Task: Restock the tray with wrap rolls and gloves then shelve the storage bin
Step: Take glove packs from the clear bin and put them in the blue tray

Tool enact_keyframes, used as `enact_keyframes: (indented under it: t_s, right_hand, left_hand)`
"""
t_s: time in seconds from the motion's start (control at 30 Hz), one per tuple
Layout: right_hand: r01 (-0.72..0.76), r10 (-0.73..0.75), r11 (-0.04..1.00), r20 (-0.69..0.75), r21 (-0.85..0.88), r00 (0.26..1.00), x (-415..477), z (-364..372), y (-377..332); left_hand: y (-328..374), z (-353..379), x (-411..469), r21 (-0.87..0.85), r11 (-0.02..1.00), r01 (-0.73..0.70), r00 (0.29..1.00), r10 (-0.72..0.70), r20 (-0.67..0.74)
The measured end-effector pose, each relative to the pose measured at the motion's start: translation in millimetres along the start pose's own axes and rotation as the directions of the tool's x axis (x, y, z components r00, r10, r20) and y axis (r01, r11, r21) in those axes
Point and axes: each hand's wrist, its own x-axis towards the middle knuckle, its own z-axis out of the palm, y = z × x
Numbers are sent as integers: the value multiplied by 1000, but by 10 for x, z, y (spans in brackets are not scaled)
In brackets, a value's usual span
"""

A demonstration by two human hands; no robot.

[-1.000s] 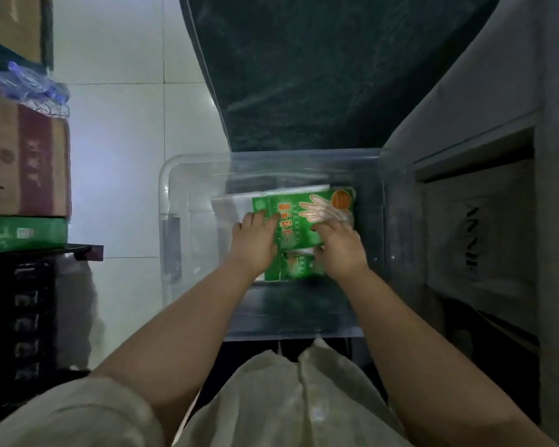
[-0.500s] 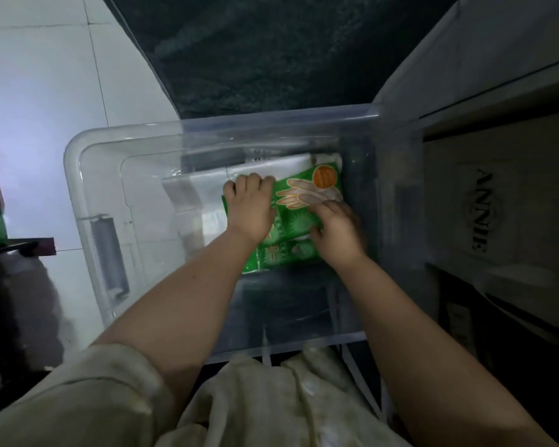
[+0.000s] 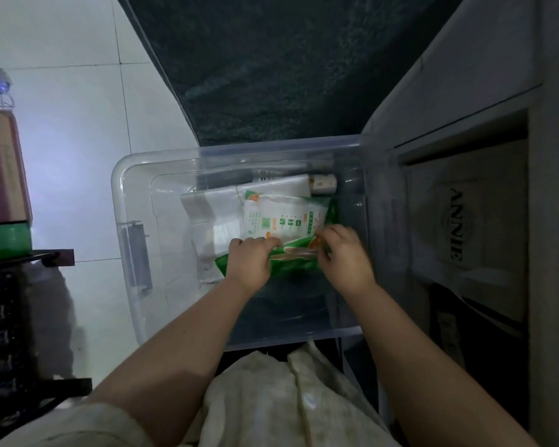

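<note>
A clear plastic storage bin (image 3: 126,188) stands on the floor in front of me. Both hands reach into it. My left hand (image 3: 250,261) and my right hand (image 3: 344,256) grip a green glove packet (image 3: 296,256), tipped up on its edge. Behind it lies another glove packet (image 3: 281,217) with its white printed back facing up. A white plastic packet (image 3: 213,208) lies flat underneath, to the left. A small roll end (image 3: 323,184) shows at the bin's far right corner.
A dark green mat (image 3: 271,66) covers the floor beyond the bin. At the right is a grey shelf unit (image 3: 484,91) holding a box marked ANNIE (image 3: 459,227). Cardboard boxes (image 3: 0,175) stack at the left above a black crate (image 3: 0,333). The floor is white tile (image 3: 78,140).
Both hands have pulled the top green glove packet toward me and tipped it up, uncovering a second packet behind it. The camera view has shifted slightly.
</note>
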Motion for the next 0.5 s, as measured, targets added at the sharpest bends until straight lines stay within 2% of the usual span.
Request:
enact_keyframes:
  t_s: [0.13,0.23,0.37,0.5]
  right_hand:
    - [-13,13,1000,-7,-27,1000,128,47,-31]
    - [-42,44,996,26,-76,999,257,177,20]
    - [-107,107,990,-2,-96,994,428,299,135]
    - [-121,121,985,-12,-124,993,537,355,199]
  left_hand:
    - [9,-18,207,-3,999,-38,999,38,2]
    - [87,-9,579,100,991,-87,996,89,-9]
    - [56,69,911,189,968,-165,986,164,22]
    - [-1,205,904,235,959,-158,987,145,69]
